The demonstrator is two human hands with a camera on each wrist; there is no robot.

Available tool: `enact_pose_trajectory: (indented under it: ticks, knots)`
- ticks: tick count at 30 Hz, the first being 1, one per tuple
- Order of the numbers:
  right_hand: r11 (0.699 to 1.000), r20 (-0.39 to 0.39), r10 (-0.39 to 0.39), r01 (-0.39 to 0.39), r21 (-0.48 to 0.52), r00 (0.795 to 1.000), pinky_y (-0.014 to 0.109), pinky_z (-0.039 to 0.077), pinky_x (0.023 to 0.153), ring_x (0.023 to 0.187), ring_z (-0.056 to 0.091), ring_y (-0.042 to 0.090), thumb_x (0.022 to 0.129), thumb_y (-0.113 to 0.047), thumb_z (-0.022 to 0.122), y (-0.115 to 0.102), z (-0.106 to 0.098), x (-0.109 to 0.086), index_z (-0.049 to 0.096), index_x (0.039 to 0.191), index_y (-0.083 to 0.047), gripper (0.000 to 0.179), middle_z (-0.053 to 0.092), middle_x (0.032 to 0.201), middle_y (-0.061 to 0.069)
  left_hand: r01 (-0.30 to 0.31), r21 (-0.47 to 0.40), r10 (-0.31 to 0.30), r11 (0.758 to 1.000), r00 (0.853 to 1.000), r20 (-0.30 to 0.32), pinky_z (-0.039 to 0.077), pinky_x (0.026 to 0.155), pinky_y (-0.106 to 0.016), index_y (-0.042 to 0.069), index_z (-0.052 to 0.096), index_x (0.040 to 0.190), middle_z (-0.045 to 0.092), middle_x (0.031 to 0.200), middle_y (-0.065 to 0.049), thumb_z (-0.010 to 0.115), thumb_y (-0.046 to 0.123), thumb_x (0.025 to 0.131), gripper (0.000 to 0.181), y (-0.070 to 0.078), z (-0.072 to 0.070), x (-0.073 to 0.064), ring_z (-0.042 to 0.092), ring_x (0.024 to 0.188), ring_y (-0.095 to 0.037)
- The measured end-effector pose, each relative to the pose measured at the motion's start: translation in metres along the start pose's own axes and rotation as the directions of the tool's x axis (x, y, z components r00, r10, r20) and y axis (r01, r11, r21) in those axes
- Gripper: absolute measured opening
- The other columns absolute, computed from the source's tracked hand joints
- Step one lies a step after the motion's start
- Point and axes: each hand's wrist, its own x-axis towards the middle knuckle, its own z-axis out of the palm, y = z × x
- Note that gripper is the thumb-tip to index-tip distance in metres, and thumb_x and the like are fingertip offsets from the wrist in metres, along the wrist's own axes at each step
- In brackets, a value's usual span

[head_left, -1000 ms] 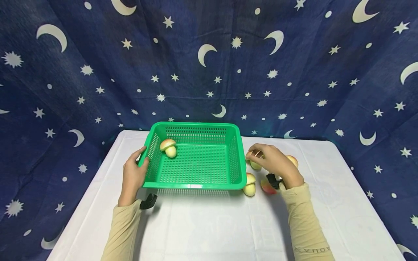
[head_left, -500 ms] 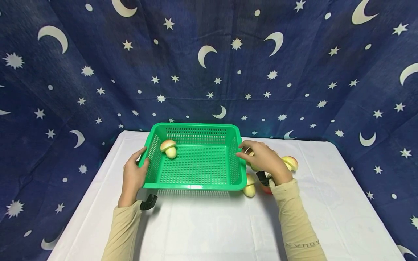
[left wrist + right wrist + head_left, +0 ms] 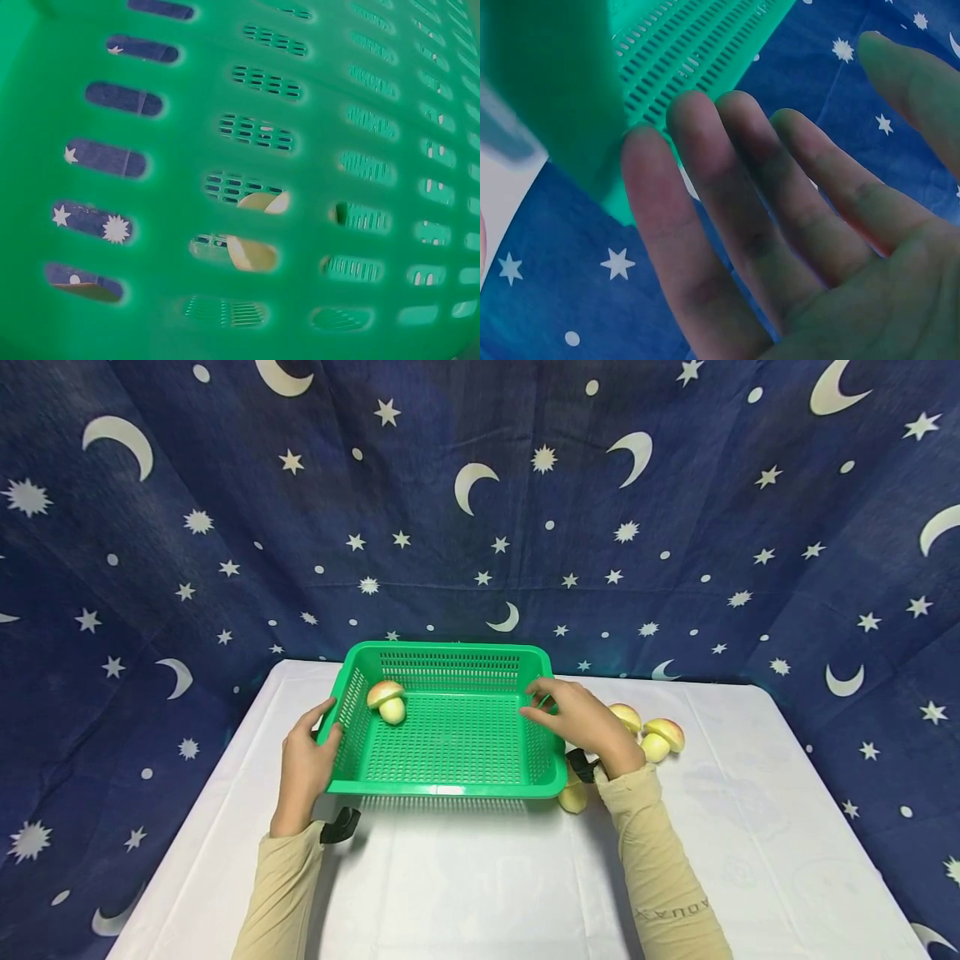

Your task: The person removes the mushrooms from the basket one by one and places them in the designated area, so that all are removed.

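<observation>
In the head view my left hand (image 3: 307, 768) grips the left rim of a green plastic basket (image 3: 450, 790), thumb on the inner side. A toy mushroom (image 3: 392, 710) with a reddish-yellow cap lies inside, near the left wall. My right hand (image 3: 581, 718) hovers over the basket's right rim, fingertips reaching above the inside. The right wrist view shows its fingers (image 3: 705, 150) extended and the palm bare. The basket's perforated wall (image 3: 172, 187) fills the left wrist view, the mushroom (image 3: 255, 253) partly visible through its slots.
To the right of the basket, one toy mushroom (image 3: 663, 739) lies beside another mushroom's cap (image 3: 625, 717), partly hidden by my right hand. Another mushroom (image 3: 573, 798) sits at the basket's front right corner. A white cloth (image 3: 465, 877) covers the table; a starry blue curtain (image 3: 420, 585) hangs behind.
My right hand has moved left, from over the mushrooms beside the basket to over its right rim. My left hand and the basket have stayed in place.
</observation>
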Motion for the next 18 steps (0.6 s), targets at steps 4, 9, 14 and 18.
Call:
enact_pose_trajectory:
  ticks: [4, 9, 14, 18]
  knots:
    - [1.0, 0.0, -0.004, 0.004, -0.015, 1.0, 0.039, 0.054, 0.085, 0.095, 0.066, 0.021, 0.096, -0.029, 0.066, -0.003, 0.003, 0.005, 0.065, 0.121, -0.003, 0.035, 0.069, 0.111, 0.012, -0.006, -0.002, 0.006, 1.0, 1.0, -0.004, 0.054, 0.066, -0.038, 0.015, 0.051, 0.146, 0.053, 0.14, -0.021, 0.055, 0.014, 0.1, 0.046, -0.001, 0.0, 0.0, 0.067, 0.103, -0.04]
    - [1.0, 0.009, -0.019, 0.019, -0.008, 1.0, 0.04, 0.054, 0.086, 0.096, 0.066, 0.022, 0.096, -0.028, 0.067, -0.009, 0.006, 0.012, 0.064, 0.122, -0.003, 0.036, 0.069, 0.113, 0.011, -0.01, -0.004, 0.01, 1.0, 1.0, -0.006, 0.053, 0.064, -0.035, 0.015, 0.051, 0.146, 0.054, 0.139, -0.021, 0.056, 0.014, 0.1, 0.046, 0.0, 0.0, 0.0, 0.068, 0.102, -0.04]
    - [1.0, 0.028, -0.022, 0.022, -0.002, 0.999, 0.039, 0.053, 0.086, 0.097, 0.066, 0.023, 0.097, -0.027, 0.065, -0.012, 0.012, 0.021, 0.063, 0.125, -0.003, 0.037, 0.067, 0.116, 0.013, -0.005, -0.004, 0.005, 1.0, 1.0, 0.0, 0.053, 0.064, -0.035, 0.015, 0.051, 0.147, 0.054, 0.14, -0.021, 0.055, 0.015, 0.101, 0.046, 0.0, 0.0, -0.001, 0.067, 0.103, -0.039]
    - [1.0, 0.042, -0.011, 0.01, 0.005, 0.999, 0.038, 0.053, 0.087, 0.099, 0.065, 0.023, 0.097, -0.029, 0.065, -0.015, 0.017, 0.027, 0.062, 0.127, -0.003, 0.039, 0.066, 0.118, 0.013, 0.002, -0.003, -0.002, 1.0, 1.0, -0.003, 0.053, 0.063, -0.032, 0.016, 0.051, 0.146, 0.055, 0.138, -0.02, 0.056, 0.016, 0.101, 0.046, 0.0, 0.0, -0.001, 0.068, 0.101, -0.038]
